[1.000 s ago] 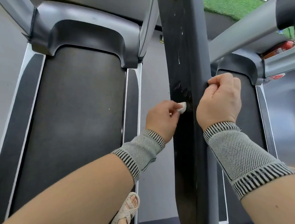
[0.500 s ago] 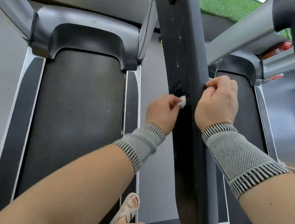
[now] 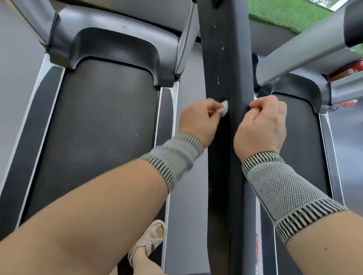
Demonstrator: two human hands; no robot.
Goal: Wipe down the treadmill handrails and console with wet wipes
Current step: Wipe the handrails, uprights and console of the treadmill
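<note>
A long black treadmill handrail (image 3: 225, 56) runs from the top middle of the head view down to the bottom edge. It carries white scuff marks higher up. My left hand (image 3: 198, 119) pinches a small wadded white wet wipe (image 3: 285, 109) against the rail's left face. My right hand (image 3: 262, 124) is on the rail's right side, fingers curled against its edge. Both wrists wear grey knit bands with striped cuffs.
Below lie two treadmill decks: one black belt (image 3: 93, 133) at left, another belt (image 3: 301, 142) at right. Grey uprights (image 3: 301, 45) cross at upper right. Green turf (image 3: 286, 11) shows at the top. A sandalled foot (image 3: 149, 240) stands on the grey floor between the machines.
My left hand has slid the wipe a little way up the rail's left face. My right hand has stayed on the right edge, shifting only slightly.
</note>
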